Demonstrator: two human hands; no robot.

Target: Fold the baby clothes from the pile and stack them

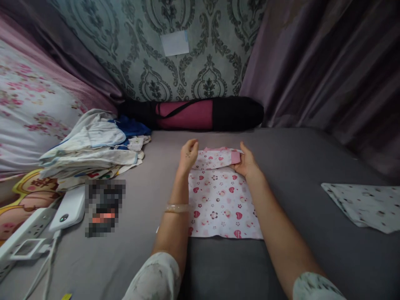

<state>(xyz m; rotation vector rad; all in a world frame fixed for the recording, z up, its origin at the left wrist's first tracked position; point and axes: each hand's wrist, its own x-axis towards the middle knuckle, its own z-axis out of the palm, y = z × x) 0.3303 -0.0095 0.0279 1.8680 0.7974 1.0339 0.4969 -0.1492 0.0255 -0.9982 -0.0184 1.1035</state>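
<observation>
Shirt (215, 204) lies mid-bed (296, 166), with a clothes pile (93, 137) at its ten o'clock and the left hand (189, 156), fingers curled, at eleven; whether that pinches fabric, I cannot tell. One sleeve (211, 159) seems folded across, its cuff (235, 157) against the right hand (246, 161) at one, grip unclear; the body looks flat, apparently left to fold.

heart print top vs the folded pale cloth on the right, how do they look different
The heart-print top has red and pink hearts and flowers; the folded cloth has small dark marks. The top lies between the person's arms, the right hand at its pink cuff; the cloth lies apart from both hands. Both lie on the gray sheet.
</observation>
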